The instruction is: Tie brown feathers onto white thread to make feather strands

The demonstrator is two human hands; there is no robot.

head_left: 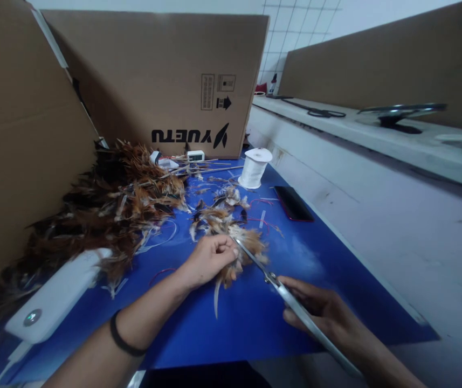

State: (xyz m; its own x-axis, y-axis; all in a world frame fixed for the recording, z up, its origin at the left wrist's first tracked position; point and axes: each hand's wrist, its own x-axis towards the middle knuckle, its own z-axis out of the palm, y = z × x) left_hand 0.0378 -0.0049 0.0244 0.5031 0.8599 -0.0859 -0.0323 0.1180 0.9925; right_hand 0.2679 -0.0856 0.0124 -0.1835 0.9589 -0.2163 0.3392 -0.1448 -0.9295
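My left hand [210,261] is closed in a pinch at the small pile of tan and brown feathers [255,242], with feathers showing around and below its fingers. What exactly sits between the fingertips is partly hidden. My right hand [323,310] grips the handles of a long metal pivoted tool [291,299], like pliers or shears. Its narrow tip reaches my left fingertips, over the feathers. Left of my left hand lies a larger heap of dark brown and orange feathers [133,199].
A white spool [254,170] and a dark phone [293,203] stand and lie on the blue table [231,334]. A white power bank [59,296] with a cable lies at left. Cardboard panels [153,70] rise behind and left. Black scissors [323,113] rest on the right ledge [315,102].
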